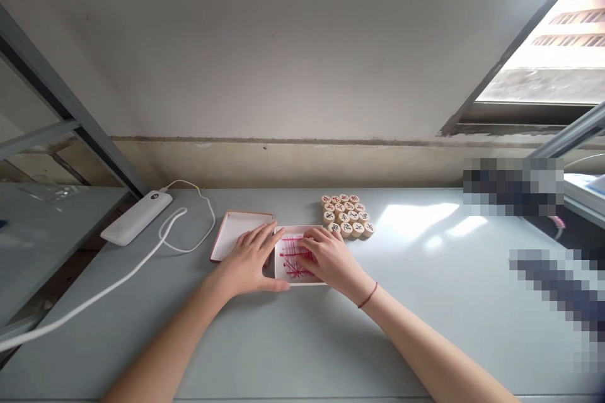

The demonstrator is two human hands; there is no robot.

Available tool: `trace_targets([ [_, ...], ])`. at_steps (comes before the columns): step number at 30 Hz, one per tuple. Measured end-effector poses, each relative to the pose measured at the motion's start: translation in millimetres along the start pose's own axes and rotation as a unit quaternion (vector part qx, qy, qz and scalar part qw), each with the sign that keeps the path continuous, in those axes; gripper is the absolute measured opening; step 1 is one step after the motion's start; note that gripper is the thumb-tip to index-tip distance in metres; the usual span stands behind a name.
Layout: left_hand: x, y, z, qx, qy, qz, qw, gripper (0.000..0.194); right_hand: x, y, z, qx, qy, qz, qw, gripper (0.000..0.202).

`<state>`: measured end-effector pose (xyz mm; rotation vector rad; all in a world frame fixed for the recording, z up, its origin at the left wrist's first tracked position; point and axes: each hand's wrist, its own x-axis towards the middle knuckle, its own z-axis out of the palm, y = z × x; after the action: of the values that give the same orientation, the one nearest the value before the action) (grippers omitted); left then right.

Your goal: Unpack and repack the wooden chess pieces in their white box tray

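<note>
On the grey table (293, 352), red-lined sheet (290, 253) in the white box (278, 227) lies directly under the right hand (333, 259), the nearer one; its fingers curl, grip can't tell. Left hand (248, 263), fingers apart, at box's left side.

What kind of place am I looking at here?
Probably a shared study or dorm room: a grey desktop with metal framing at its side stands against a scuffed wall, and a window looks out on another building. A power bank lies on the desktop.
</note>
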<state>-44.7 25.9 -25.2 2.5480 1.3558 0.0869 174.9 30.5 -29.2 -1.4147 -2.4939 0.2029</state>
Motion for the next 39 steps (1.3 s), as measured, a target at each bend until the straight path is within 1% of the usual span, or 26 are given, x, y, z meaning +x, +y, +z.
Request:
trace_targets([
  [5,0.6,-1.0,3.0,0.018,0.017,0.004,1.0,0.098,1.5,0.7,4.2,0.023,0.016,0.014,1.0,0.017],
  [9,0.7,-3.5,8.4,0.029,0.031,0.018,0.999,0.099,2.0,0.6,8.1,0.045,0.037,0.026,0.998,0.024],
  [12,0.8,-5.5,11.7,0.027,0.05,0.026,0.998,0.099,3.6,1.6,8.2,0.053,0.043,0.029,0.997,0.022],
  [16,1.7,-7.7,12.2,0.036,0.058,0.034,0.997,0.101,5.8,2.5,8.1,0.047,0.05,0.019,0.997,0.018],
  [19,2.8,-9.4,11.5,0.042,0.065,0.043,0.996,0.101,6.1,1.4,9.9,0.044,0.068,0.017,0.997,0.018],
  [21,3.5,-10.9,11.6,0.046,0.065,0.048,0.996,0.101,6.3,1.0,9.6,0.05,0.105,0.009,0.993,0.018],
  [23,3.9,-12.5,12.5,0.052,0.064,0.053,0.995,0.103,6.5,3.2,5.7,0.06,0.178,0.0,0.982,0.013],
  [26,4.2,-14.3,13.7,0.055,0.071,0.056,0.994,0.1,6.3,14.7,-6.2,0.082,0.316,-0.002,0.945,0.007],
  [28,4.1,-14.3,12.6,0.056,0.072,0.057,0.994,0.096,6.0,27.2,-14.0,0.092,0.383,0.0,0.919,0.008],
  [29,4.1,-13.6,11.2,0.057,0.069,0.058,0.994,0.094,6.0,34.0,-16.5,0.092,0.406,0.002,0.909,0.01],
  [32,4.7,-7.2,3.9,0.062,0.065,0.075,0.993,0.094,7.5,52.5,-17.3,0.084,0.442,0.01,0.893,0.011],
  [34,6.6,1.4,-1.0,0.065,0.066,0.106,0.99,0.089,8.6,60.6,-13.5,0.082,0.452,0.018,0.888,0.01],
  [36,9.9,12.3,-2.9,0.06,0.06,0.143,0.986,0.08,9.4,64.6,-8.8,0.087,0.457,0.026,0.885,0.01],
  [39,14.3,26.9,1.7,0.042,0.042,0.179,0.982,0.068,10.5,65.6,-3.5,0.09,0.45,0.035,0.888,0.011],
])
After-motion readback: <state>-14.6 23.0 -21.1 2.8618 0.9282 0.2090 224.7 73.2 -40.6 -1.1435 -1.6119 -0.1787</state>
